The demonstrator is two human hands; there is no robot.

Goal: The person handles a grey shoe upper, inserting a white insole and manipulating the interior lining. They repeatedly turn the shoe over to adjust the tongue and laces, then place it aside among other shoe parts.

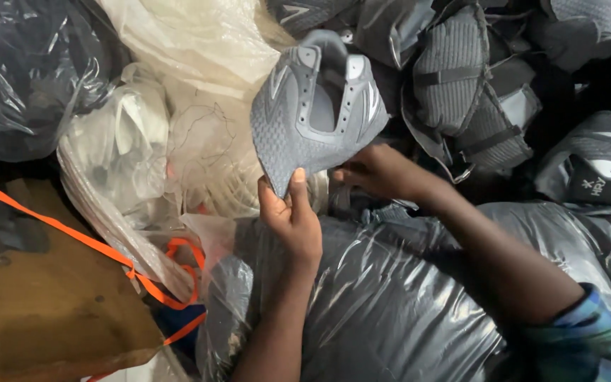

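The grey shoe upper is held up in the air, above a big clear plastic bag full of dark pieces. The left hand pinches its lower edge, with the thumb pressed on the fabric. The right hand grips the same edge from the other side, its fingers closed under the material. Behind it lies a pile of similar grey uppers. An orange strap crosses a brown board at the left.
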